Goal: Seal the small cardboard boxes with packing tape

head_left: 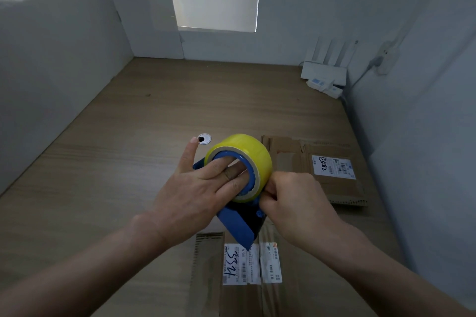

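Observation:
A yellow roll of packing tape (247, 152) sits in a blue tape dispenser (238, 224), held above the wooden table. My left hand (195, 193) grips it with two fingers pushed through the blue core and the forefinger pointing out. My right hand (296, 201) pinches at the roll's near edge, fingers closed; the tape end is hidden behind them. A cardboard box (206, 280) with white shipping labels lies under the dispenser at the near edge. A second labelled cardboard box (291, 159) lies flat to the right, behind my right hand.
A small round white cap with a black centre (204, 139) marks the table (128, 136) just beyond my left forefinger. White walls close the left and right sides. A white router with antennas (325, 72) and small boxes sit in the far right corner, a power strip (385, 59) on the wall.

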